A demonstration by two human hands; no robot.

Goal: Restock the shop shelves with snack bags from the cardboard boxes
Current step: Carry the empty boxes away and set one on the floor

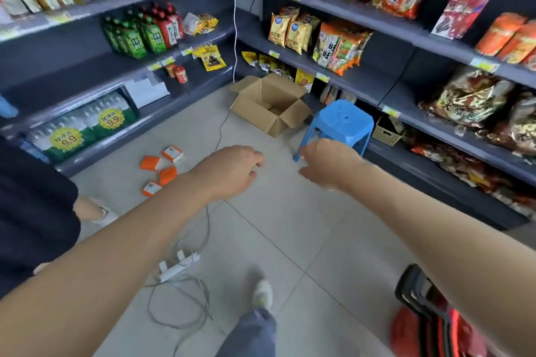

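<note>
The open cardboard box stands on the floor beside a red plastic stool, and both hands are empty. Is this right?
Not quite. The head view shows the stool is blue, not red. The open cardboard box does stand on the floor beside it, and the left hand and right hand hold nothing.

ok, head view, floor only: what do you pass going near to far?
Shoe → white power strip → orange packets → open cardboard box. The blue stool is left out: its depth overlaps the packets and the box.
</note>
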